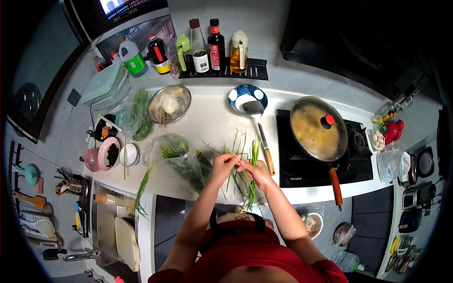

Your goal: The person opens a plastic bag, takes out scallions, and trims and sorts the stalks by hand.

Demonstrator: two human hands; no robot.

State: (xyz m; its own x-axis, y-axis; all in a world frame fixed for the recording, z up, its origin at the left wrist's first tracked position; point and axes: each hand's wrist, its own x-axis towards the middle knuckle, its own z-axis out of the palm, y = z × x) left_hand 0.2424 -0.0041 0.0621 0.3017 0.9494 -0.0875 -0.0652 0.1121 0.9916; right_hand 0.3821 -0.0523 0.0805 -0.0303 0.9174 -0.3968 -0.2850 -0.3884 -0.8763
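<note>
My left hand [224,166] and my right hand [257,172] meet above the front of the counter, fingertips nearly touching. A bunch of long thin scallions [253,188] hangs from my right hand, with green ends showing above and below the fingers. Thumb and fingers of my left hand are pinched together at the same spot; what lies between them is too small to make out. Loose scallion stalks [234,142] lie on the counter around both hands. Left of my left hand is a clear plastic bag [181,162] with more greens inside.
A lidded pan [317,129] sits on the black cooktop [302,178], its handle [335,187] jutting past the front edge. A spatula [265,148] rests on a blue patterned bowl [243,90]. At the back left stands a metal bowl [153,112]. Below the counter is a white bin [321,225].
</note>
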